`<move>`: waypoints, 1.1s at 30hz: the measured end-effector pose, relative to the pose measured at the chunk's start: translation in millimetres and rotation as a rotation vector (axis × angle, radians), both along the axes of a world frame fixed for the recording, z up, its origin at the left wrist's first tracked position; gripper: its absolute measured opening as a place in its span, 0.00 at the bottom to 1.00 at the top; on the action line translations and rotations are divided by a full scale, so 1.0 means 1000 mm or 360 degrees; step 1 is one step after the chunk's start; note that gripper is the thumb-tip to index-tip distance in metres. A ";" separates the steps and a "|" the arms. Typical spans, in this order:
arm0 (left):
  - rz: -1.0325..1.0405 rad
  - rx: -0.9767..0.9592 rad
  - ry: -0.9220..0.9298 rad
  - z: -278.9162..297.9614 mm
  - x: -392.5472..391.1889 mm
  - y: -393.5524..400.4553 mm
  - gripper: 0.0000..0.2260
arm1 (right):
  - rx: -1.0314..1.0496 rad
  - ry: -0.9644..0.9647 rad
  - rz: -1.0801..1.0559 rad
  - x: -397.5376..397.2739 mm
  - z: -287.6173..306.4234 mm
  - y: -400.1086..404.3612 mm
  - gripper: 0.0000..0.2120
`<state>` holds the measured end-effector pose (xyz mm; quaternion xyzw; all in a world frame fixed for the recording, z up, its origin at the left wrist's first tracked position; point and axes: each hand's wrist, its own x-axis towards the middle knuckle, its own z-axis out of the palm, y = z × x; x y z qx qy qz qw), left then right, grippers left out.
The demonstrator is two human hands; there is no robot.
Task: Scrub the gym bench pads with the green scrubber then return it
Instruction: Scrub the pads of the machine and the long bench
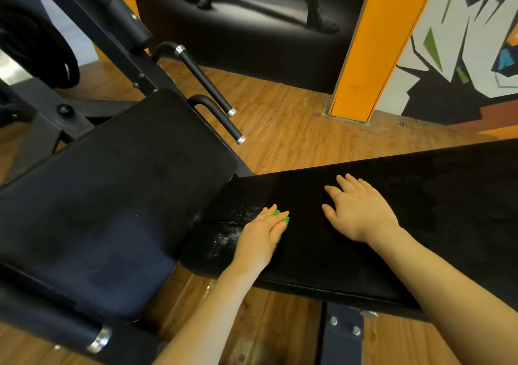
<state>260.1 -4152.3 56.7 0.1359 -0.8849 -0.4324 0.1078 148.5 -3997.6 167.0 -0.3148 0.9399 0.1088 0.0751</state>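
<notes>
Black padded seat (106, 196) at left, tilted. Beside it, left hand (259, 238) curled over green scrubber (280, 226), pressing it on long bench pad (420, 196) amid white foam specks (232, 230). Right hand (360, 210) flat on same pad, fingers spread, holding nothing. Orange pillar (372, 45) beyond.

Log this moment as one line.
left hand: grips green scrubber on bench pad | right hand: flat on pad | white residue beside scrubber
</notes>
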 end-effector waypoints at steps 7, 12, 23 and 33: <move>0.0190 -0.0044 -0.0113 -0.015 0.021 -0.023 0.16 | 0.0009 0.0013 0.0020 0.000 -0.001 0.000 0.28; 0.0277 -0.0028 -0.0080 -0.012 0.017 -0.014 0.15 | 0.0008 0.0016 0.0030 -0.001 -0.001 0.000 0.28; 0.0076 -0.0091 0.0066 -0.003 0.014 0.014 0.16 | 0.0051 0.0028 0.0027 0.000 -0.001 -0.001 0.28; 0.0286 -0.0330 -0.0237 -0.026 0.038 -0.025 0.18 | 0.0044 0.0023 0.0056 0.002 -0.002 0.001 0.27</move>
